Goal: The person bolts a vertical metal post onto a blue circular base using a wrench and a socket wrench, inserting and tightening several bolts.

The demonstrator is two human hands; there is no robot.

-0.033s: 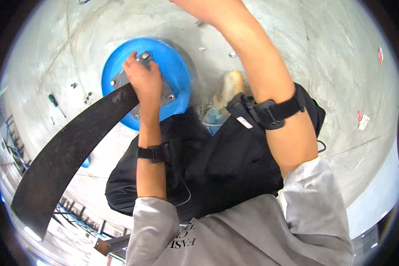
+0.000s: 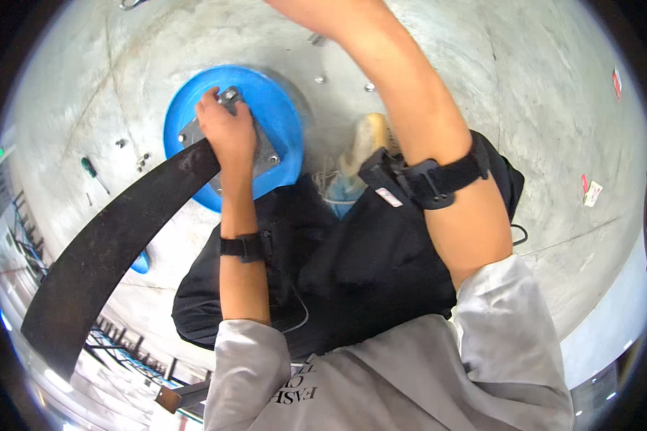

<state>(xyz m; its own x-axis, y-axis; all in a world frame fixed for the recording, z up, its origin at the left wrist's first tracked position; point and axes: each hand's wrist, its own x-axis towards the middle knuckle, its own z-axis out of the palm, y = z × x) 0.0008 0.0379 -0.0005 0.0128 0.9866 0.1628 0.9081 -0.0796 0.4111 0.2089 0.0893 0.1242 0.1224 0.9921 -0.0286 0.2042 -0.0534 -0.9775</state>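
Note:
A long black curved blade (image 2: 115,223) slopes from the lower left up to a grey metal plate (image 2: 267,152) with bolts at its corners. The plate rests over a round blue drum or tub (image 2: 286,108) that stands between my legs and the far floor. My left hand (image 2: 226,131) lies over the plate beside the blade's inner end, its fingers and thumb curled round the plate's far corner near a bolt (image 2: 229,93). Stretched forward, my right hand (image 2: 305,13) is cut off by the top edge, so its fingers and anything in them are hidden.
Left of the drum lie a green-handled screwdriver (image 2: 88,168) and small bolts (image 2: 143,161). Nuts (image 2: 320,79) and a short metal piece (image 2: 317,39) are near my right forearm. A ring-shaped metal tool (image 2: 131,3) shows at the top; a red-and-white tag (image 2: 592,194) lies far right.
The whole view has shifted slightly. My left hand keeps its place on the plate, and my right hand has moved slightly left and farther out at the top edge.

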